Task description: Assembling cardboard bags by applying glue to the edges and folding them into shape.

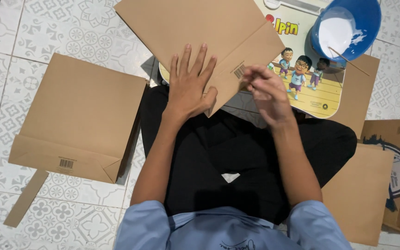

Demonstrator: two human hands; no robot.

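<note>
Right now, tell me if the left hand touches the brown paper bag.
Touching: the head view shows the left hand pressed flat, fingers spread, on the bag.

Paper bag (200,34) on lap board (318,99), bowl (348,28) right, second bag (82,118) on floor left.

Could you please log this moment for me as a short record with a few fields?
Left hand: flat, fingers spread, pressing on the brown paper bag
Right hand: fingers curled at the bag's folded edge; what it pinches cannot be told
Under the bag: cartoon-printed board
Upper right: blue bowl of white paste with a thin stick
Left floor: finished paper bag, cardboard strip
</note>
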